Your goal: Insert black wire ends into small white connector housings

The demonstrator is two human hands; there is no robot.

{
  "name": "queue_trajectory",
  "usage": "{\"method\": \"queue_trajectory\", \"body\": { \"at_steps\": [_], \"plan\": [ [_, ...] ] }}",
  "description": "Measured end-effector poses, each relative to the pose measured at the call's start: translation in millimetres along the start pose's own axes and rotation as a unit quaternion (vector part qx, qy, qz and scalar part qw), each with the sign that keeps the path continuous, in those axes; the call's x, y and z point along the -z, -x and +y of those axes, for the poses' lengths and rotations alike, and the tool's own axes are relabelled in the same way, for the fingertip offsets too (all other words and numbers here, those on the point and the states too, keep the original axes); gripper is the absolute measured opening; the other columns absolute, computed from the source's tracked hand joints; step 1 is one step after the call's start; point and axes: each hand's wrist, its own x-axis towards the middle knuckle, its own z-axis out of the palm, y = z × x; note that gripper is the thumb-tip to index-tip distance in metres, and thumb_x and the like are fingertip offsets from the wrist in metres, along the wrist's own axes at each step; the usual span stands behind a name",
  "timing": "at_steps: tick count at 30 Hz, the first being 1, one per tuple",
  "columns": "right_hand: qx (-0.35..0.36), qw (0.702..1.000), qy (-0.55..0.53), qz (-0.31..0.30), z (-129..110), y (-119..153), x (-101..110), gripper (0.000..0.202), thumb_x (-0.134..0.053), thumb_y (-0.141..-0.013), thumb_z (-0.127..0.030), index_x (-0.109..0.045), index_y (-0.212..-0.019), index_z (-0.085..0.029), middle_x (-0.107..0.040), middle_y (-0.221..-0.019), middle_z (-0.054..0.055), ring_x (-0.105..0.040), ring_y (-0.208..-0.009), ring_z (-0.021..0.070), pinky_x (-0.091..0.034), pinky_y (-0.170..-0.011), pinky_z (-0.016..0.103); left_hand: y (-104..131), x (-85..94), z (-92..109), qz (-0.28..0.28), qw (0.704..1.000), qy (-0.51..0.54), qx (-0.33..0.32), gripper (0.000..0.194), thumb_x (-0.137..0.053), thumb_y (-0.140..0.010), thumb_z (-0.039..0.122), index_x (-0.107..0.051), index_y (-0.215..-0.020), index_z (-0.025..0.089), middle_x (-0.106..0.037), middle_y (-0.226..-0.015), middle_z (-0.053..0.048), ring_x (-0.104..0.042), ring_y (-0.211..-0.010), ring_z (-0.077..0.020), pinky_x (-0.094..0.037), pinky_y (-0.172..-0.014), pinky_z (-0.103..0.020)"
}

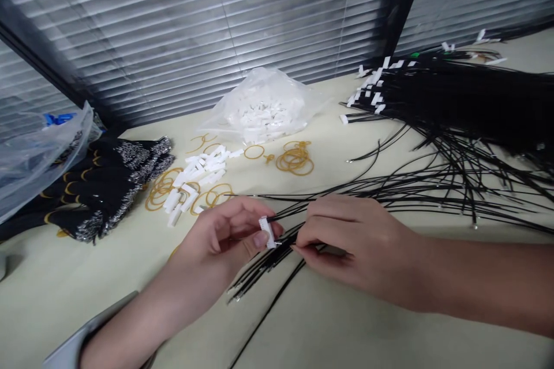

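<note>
Between the thumb and fingers of my left hand [236, 236] is a small white connector [267, 232], tilted, with black wires at its upper right side. My right hand [346, 242] is just to the right, thumb and forefinger pinched on a thin black wire whose metal tip is close to the connector's lower end. Below and between the hands lies a bunch of loose black wires [255, 268] with bare metal ends. More long black wires [402, 187] run off to the right behind my right hand.
White connectors [203, 170] and yellow rubber bands [295, 158] lie beyond my left hand. A clear bag [264, 109] of white pieces is by the window blinds. Bundled black wires [108, 179] and a plastic bag [47, 155] are left; a wire pile with white connectors [454, 98] is right.
</note>
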Motion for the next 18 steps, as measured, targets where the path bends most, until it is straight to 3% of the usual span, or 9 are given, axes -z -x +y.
{"method": "queue_trajectory", "body": {
  "at_steps": [10,18],
  "plan": [
    [0.044,0.998,0.035,0.001,1.4,-0.7,-2.2,0.025,-0.042,-0.086,-0.009,-0.060,-0.069,-0.012,-0.051,-0.063,0.001,-0.043,-0.058,0.0101,-0.037,-0.057,0.023,3.2,-0.2,-2.1,-0.009,0.998,-0.055,-0.005,0.009,-0.061,-0.078,0.020,-0.059,-0.087,0.022,-0.064,-0.074,0.002,-0.058,-0.072,-0.0129,-0.042,-0.062,-0.021],
    [0.087,0.994,0.067,-0.015,6.1,5.0,-6.3,0.016,-0.046,-0.083,-0.007,-0.058,-0.073,-0.011,-0.050,-0.067,0.002,-0.043,-0.063,0.0114,-0.036,-0.062,0.024,5.1,-7.3,-3.9,0.027,0.998,-0.063,0.014,0.012,-0.066,-0.072,0.021,-0.063,-0.084,0.024,-0.065,-0.067,0.004,-0.054,-0.058,-0.0091,-0.036,-0.046,-0.016]
  ]
}}
